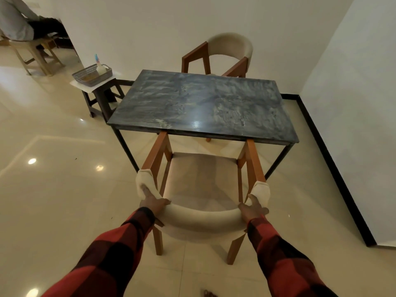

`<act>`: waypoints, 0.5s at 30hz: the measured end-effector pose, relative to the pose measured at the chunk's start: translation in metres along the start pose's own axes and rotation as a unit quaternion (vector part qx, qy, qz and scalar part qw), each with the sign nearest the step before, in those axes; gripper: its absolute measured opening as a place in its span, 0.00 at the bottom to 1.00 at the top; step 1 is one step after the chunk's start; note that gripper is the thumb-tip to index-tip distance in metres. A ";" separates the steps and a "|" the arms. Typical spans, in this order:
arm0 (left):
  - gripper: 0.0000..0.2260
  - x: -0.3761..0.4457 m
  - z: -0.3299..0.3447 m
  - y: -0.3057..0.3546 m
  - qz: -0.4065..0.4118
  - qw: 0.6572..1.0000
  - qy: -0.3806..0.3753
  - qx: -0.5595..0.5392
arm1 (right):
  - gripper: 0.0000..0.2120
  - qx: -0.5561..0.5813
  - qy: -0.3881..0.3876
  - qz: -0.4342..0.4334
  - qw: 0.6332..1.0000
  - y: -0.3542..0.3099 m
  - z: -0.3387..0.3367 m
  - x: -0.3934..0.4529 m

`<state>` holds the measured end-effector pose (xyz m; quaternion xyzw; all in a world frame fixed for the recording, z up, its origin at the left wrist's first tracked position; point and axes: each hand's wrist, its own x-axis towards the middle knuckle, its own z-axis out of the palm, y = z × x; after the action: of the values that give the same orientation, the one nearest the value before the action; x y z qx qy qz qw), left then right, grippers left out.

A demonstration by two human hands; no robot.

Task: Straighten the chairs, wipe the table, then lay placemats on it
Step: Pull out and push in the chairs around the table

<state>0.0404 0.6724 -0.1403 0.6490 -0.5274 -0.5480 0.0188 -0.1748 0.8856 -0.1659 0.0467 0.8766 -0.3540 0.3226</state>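
Head view: left hand and right hand apart, gripping near chair backrest at table edge. Far chair opposite. Basket on stool, holding spray bottle.

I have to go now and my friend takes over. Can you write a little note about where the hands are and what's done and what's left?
Left hand and right hand both grip the padded back of the near chair, whose arms reach the table edge. The far chair sits angled at the other side. Basket with a spray bottle waits on the stool. Chair straightening is under way; the tabletop looks smeared and bears no placemats. Left: finish the chairs, wipe, lay placemats.
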 end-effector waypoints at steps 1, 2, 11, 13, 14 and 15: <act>0.55 0.000 -0.001 0.000 -0.001 1.000 -0.001 0.006 | 0.30 -0.012 -0.001 -0.001 1.000 -0.001 -0.001 -0.002; 0.55 -0.002 0.000 -0.001 0.005 1.000 0.008 0.029 | 0.30 -0.036 0.005 -0.008 0.999 -0.001 0.000 -0.005; 0.48 -0.018 0.014 -0.026 0.282 0.827 -0.056 0.482 | 0.45 -0.352 -0.078 -0.252 0.898 0.015 0.009 -0.039; 0.48 -0.018 0.012 -0.026 0.298 0.803 -0.054 0.512 | 0.49 -0.387 -0.113 -0.279 0.872 0.018 0.002 -0.038; 0.48 -0.017 0.011 -0.026 0.301 0.797 -0.052 0.520 | 0.51 -0.403 -0.122 -0.285 0.861 0.019 0.000 -0.037; 0.47 -0.017 0.011 -0.026 0.305 0.794 -0.049 0.524 | 0.52 -0.415 -0.123 -0.286 0.855 0.019 -0.001 -0.038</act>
<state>0.0523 0.7023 -0.1486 0.3372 -0.9048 -0.1845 -0.1833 -0.1399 0.9058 -0.1539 -0.3883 0.8701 -0.0374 0.3014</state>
